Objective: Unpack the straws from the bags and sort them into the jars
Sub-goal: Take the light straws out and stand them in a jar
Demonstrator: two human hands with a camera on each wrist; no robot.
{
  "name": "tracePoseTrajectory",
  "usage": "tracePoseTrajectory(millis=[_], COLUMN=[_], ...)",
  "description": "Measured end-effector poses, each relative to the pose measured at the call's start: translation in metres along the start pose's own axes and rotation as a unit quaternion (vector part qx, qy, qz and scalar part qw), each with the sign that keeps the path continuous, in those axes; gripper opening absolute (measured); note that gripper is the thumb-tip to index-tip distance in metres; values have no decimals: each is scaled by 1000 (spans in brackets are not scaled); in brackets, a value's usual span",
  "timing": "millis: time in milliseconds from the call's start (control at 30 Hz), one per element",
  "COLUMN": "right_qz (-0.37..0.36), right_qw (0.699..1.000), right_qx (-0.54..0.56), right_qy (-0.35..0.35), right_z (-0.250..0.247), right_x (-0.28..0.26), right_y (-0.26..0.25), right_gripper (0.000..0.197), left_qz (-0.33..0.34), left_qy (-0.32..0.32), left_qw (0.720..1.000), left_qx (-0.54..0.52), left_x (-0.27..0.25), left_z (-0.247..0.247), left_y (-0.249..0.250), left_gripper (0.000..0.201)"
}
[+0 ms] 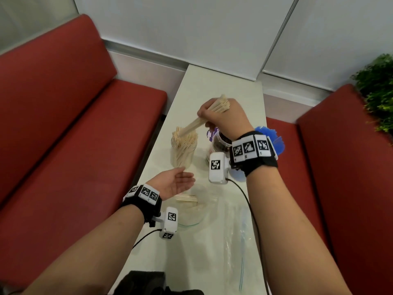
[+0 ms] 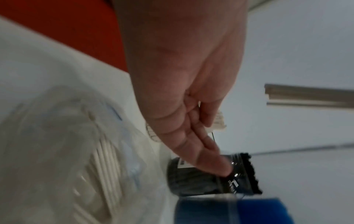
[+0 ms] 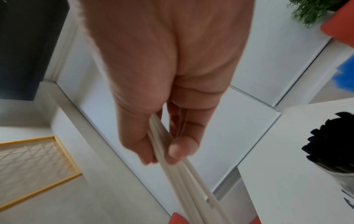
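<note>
Empty bag (image 1: pixel 236 241) lies at the table (image 1: pixel 217 86) near edge. Left hand (image 1: pixel 174 184), grip spread, hovers near the left edge. Right hand (image 1: pixel 223 116) pinches cream straws (image 1: pixel 191 126) over the jar (image 1: pixel 184 150).

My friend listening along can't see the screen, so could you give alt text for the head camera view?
The right hand grips a bundle of cream straws, lowering their tips into a jar of matching straws on a white table. The left hand hovers open above a clear bag with straws left inside.
</note>
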State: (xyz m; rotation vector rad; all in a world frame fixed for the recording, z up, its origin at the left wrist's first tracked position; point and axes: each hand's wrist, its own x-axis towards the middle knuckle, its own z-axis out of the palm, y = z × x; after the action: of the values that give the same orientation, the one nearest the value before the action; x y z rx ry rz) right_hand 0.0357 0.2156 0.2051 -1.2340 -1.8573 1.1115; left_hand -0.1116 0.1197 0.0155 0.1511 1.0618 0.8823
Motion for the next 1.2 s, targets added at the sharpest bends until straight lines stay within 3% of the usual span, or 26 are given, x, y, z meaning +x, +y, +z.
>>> tracePoseTrajectory(millis=[167,333,567,733,933,1200], right_qz=[24,57,41,11,13,35], right_qw=[997,995,996,996,995,980], right_qx=[12,1,28,68,91,180], right_qy=[79,85,69,63,29,73], right_z=[17,30,26,21,24,11], right_x=[30,38,40,46,34,33], right_y=[22,59,77,78,99,105], right_gripper=[9,10,9,6,6,1], left_qz=[-29,-32,-29,-33,-35,-22], left_qy=[-8,18,18,28,20,22], left_qw=[986,953,895,867,860,828], left_qx=[165,300,445,496,509,559], left_x=[8,22,49,62,64,67], left_z=[-4,2,-14,-22,-28,-34], left_y=[-16,-27,-36,-46,-45,-53], left_gripper=[32,24,25,20,22,26])
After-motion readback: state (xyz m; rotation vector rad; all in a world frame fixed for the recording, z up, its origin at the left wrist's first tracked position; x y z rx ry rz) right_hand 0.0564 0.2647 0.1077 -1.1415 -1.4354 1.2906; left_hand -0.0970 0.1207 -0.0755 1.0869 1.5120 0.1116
